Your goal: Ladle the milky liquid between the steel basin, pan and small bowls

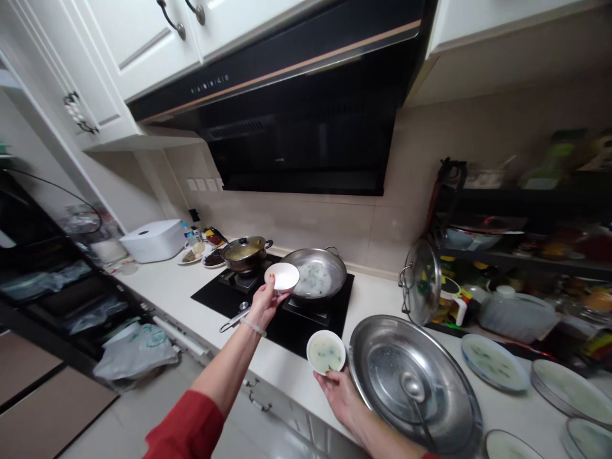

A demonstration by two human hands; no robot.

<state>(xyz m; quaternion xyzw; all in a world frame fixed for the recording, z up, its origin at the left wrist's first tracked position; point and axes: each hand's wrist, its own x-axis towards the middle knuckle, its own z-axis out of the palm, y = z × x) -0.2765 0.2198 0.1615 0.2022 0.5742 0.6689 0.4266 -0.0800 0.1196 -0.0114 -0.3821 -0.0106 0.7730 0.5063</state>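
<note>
My left hand (268, 303) grips a white bowl (283, 278) by its rim and side, thumb over the edge. The bowl's bare white inside faces up, and it overlaps the near left edge of the wide steel wok (337, 271). Pale soup with green bits lies in the wok, which stands on the black cooktop (347, 303). Lower down, my right hand (340, 396) supports a small white bowl (326, 352) from below. Pale liquid with green pieces fills that bowl. Just right of it sits a large steel basin (382, 357) with a ladle (412, 387) inside.
A lidded pot (245, 253) stands on the left burner, and a handle (234, 319) juts over the cooktop's front edge. Several soup dishes, including an oval plate (495, 363), occupy the counter at right. A glass lid (423, 284) leans by the rack. The range hood (306, 140) hangs above.
</note>
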